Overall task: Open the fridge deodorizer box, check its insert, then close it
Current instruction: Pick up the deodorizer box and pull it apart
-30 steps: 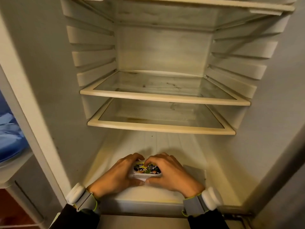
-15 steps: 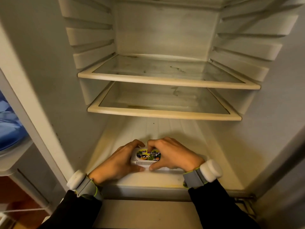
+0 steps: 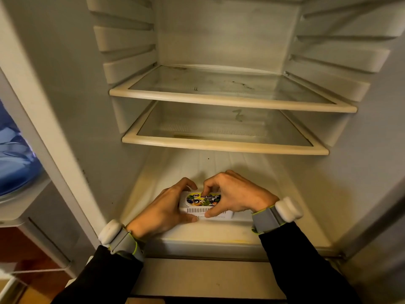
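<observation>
The deodorizer box (image 3: 202, 205) is a small white slotted plastic case with a colourful label on top. It rests on the fridge floor (image 3: 219, 235) near the front edge. My left hand (image 3: 163, 210) wraps around its left end, thumb along the front. My right hand (image 3: 236, 195) grips the right part, fingertips on the label and thumb against the slotted front. The lid looks closed; the insert is hidden.
Two bare glass shelves, the lower shelf (image 3: 219, 145) and the upper shelf (image 3: 230, 102), hang above the hands. Ribbed fridge walls close in on both sides. A blue water bottle (image 3: 13, 154) stands outside to the left.
The camera has tilted and moved closer, so the hands and box sit higher in view. Both hands keep their hold on the box, with the right fingers shifted onto the label.
</observation>
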`<control>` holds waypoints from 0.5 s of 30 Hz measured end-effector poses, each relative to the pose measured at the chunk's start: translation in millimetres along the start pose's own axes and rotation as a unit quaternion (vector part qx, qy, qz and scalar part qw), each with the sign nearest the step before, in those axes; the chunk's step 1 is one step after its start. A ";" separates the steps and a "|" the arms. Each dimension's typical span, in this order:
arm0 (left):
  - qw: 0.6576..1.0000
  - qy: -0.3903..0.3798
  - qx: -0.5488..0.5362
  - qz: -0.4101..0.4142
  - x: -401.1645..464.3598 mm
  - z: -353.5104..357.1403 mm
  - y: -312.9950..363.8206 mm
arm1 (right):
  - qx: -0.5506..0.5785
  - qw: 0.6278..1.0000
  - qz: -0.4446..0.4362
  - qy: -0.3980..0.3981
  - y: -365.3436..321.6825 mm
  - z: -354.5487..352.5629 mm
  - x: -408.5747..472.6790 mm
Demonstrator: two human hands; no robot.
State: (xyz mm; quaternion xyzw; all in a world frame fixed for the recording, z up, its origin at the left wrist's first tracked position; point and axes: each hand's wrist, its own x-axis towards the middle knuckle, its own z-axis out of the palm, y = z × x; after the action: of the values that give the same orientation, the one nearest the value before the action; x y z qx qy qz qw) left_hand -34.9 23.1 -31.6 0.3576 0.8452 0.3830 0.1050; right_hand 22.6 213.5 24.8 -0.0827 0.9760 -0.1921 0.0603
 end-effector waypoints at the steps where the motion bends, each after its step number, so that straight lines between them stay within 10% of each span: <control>1: 1.000 0.001 0.001 -0.002 -0.2 0.1 0.2 | 0.003 1.000 0.001 -0.001 -0.1 -0.5 0.3; 15: 1.000 0.002 0.016 -0.006 -1.3 0.6 2.6 | 0.050 0.998 0.021 -0.034 2.6 -7.6 1.7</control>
State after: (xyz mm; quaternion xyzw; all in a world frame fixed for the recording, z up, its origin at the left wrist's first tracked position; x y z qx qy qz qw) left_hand -32.3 23.8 -30.2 0.3532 0.8536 0.3694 0.1004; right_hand 19.4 218.3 30.6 -0.0656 0.9640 -0.2366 0.1017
